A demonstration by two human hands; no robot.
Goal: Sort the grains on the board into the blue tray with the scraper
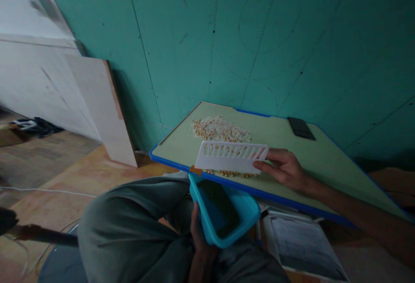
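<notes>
My right hand (285,170) pinches the right end of a white slotted plastic panel (227,162), which stands on its long edge on the table. Some yellowish round beans (230,173) lie along the panel's near side, by the table's blue edge. Behind it a pile of pale grains mixed with beans (220,129) is spread out. My left hand (198,226) grips the side of a blue plastic basin (223,239), held tilted over my lap just under the table edge. Small dark green grains (222,203) lie inside the basin.
The pale table (275,136) with blue edging stands against a green wall (194,36). A dark phone-like slab (301,128) lies at its far right. A board (106,110) leans at left. Below the table is a framed panel (304,244).
</notes>
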